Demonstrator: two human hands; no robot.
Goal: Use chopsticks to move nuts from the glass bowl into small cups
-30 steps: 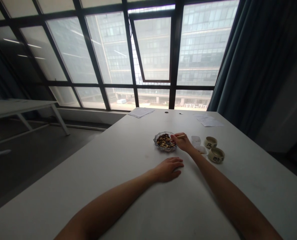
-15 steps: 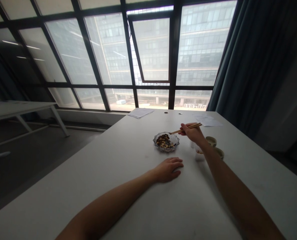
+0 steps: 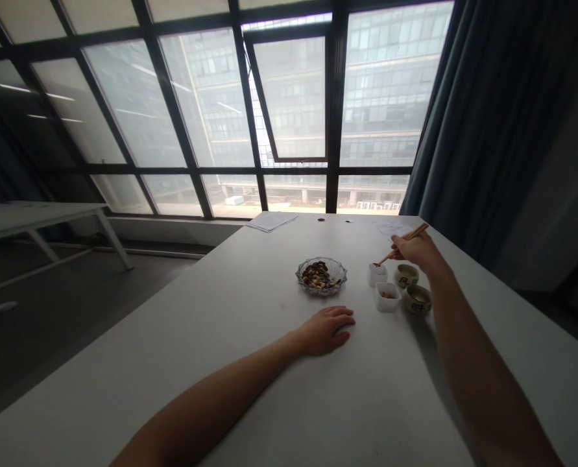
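My right hand [image 3: 412, 250] is shut on a pair of wooden chopsticks [image 3: 386, 255], raised at the far right of the white table [image 3: 250, 292]. Their tips point down at a small square white cup [image 3: 377, 274], close above it or touching its rim; I cannot tell which. Any held piece is too small to tell. A second white cup [image 3: 386, 297] holds a few nuts. Beside them stand two ceramic bowls [image 3: 406, 276] [image 3: 418, 299] with dark characters. My left hand [image 3: 325, 331] lies flat and empty, just below a glass dish [image 3: 337, 270] of mixed nuts.
Sheets of paper [image 3: 272, 221] lie at the far edge of the table, with another sheet [image 3: 390, 228] partly behind my right hand. A second white table [image 3: 36, 217] stands at the left. Tall windows and a dark curtain [image 3: 454, 117] lie beyond.
My right hand has moved rightward from over the glass dish to above the white cups, with the chopsticks now tilted tips-down. My left hand has stayed in place.
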